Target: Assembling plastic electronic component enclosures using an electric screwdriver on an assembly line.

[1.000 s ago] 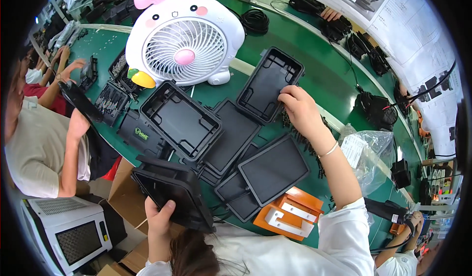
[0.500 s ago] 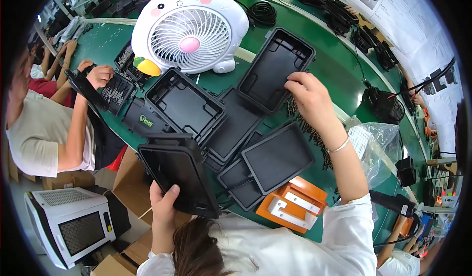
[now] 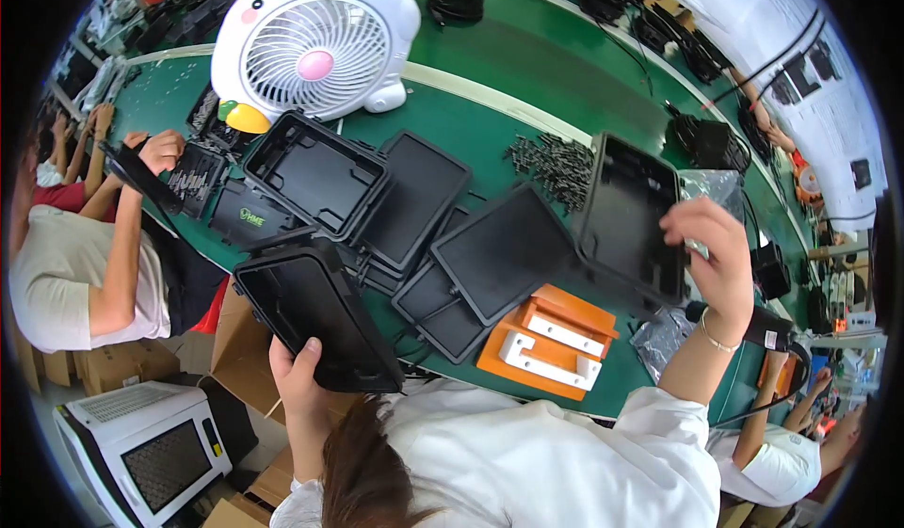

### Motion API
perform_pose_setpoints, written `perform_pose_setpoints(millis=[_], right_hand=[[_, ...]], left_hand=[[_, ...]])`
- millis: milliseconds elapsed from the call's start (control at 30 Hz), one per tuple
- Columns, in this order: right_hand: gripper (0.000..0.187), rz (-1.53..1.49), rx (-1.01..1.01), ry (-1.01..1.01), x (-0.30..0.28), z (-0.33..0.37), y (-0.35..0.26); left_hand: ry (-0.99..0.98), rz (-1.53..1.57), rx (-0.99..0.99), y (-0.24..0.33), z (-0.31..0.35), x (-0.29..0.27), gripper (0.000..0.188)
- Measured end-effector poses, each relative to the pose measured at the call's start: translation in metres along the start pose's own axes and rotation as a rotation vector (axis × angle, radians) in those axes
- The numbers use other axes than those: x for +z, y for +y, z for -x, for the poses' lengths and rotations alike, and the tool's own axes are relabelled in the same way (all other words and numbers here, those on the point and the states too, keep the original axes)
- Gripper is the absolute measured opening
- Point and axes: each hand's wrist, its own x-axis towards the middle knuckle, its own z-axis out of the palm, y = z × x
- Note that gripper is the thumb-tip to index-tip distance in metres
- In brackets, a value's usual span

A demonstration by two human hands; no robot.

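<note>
My left hand [image 3: 298, 370] grips a black plastic case half [image 3: 315, 313] by its lower edge, thumb on top, tilted in front of me at the bench's near edge. Out to the right, my right hand [image 3: 713, 250] pinches the right-hand rim of another open black case half [image 3: 633, 210], which is slightly blurred. Between the hands lie flat black panels [image 3: 504, 255], overlapping one another. Beyond the left case half sits a further open black case half [image 3: 315, 175], with a black piece bearing a green mark [image 3: 250, 216] beside it.
A white animal-shaped fan [image 3: 315, 39] stands at the back left. A pile of dark screws [image 3: 556, 166] lies beside the right case half. An orange fixture with white blocks [image 3: 548, 344] sits near the front edge. A co-worker [image 3: 85, 274] is at the left; clear plastic bags [image 3: 662, 340] lie right.
My right hand has moved to the right and nearer with its case half, uncovering the screw pile. My left hand keeps its case half. The whole view has shifted somewhat.
</note>
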Motion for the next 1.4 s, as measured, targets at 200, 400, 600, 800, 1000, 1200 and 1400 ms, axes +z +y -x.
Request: perform_pose_setpoints(millis=[200, 400, 600, 800, 1000, 1200, 1400], right_hand=[[0.019, -0.352, 0.262, 0.106, -0.001, 0.078, -0.014], [0.025, -0.925, 0.567, 0.45, 0.036, 0.132, -0.001], [0.032, -1.186, 0.557, 0.61, 0.046, 0.156, 0.029], [0.025, -1.526, 0.23, 0.765, 0.031, 0.136, 0.034], [0.015, -1.116, 0.157, 0.738, 0.045, 0.06, 0.036], [0.019, -0.184, -0.011, 0.389, 0.108, -0.07, 0.051], [0.018, 0.114, 0.062, 0.276, 0.176, -0.126, 0.098]], left_hand=[[-0.009, -0.015, -0.073, -0.002, -0.001, 0.005, 0.043], [-0.065, -0.076, -0.036, -0.005, 0.001, 0.016, 0.042], [-0.076, -0.095, 0.0, -0.01, 0.006, 0.019, 0.043], [-0.092, -0.059, -0.02, -0.011, 0.009, 0.023, 0.042], [-0.15, -0.001, -0.043, -0.015, 0.007, 0.024, 0.042], [-0.114, 0.031, -0.025, -0.008, 0.012, 0.024, 0.042], [0.048, -0.07, 0.008, 0.002, 0.019, 0.024, 0.043]])
